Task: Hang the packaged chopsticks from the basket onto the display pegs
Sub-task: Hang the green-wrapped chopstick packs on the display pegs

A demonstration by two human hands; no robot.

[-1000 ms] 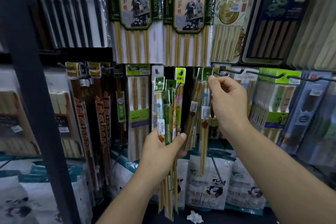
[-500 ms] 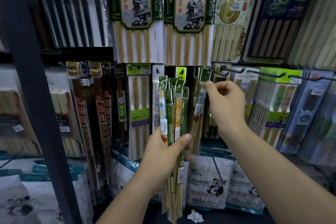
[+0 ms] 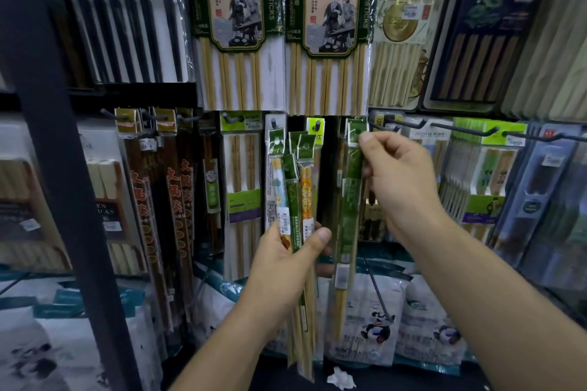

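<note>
My left hand (image 3: 287,259) grips a bunch of several slim chopstick packs (image 3: 293,187) with green header cards, held upright in front of the middle of the rack. My right hand (image 3: 397,181) pinches the green header of a separate long green chopstick pack (image 3: 349,200) near its top, just left of a bare black display peg (image 3: 386,124). That pack hangs down past my left hand. Whether its header hole sits on a peg is hidden by my fingers. No basket is in view.
Big hot-pot chopstick packs (image 3: 238,25) hang above. Dark red packs (image 3: 178,200) hang at the left, white-and-green packs (image 3: 243,187) beside my left hand, more on long pegs (image 3: 470,132) at the right. A black shelf post (image 3: 54,136) stands left. Panda bags (image 3: 374,327) lie below.
My left hand has lifted its bunch of packs higher. My right hand moved its green pack slightly up and left by its header, and the pack now hangs straighter.
</note>
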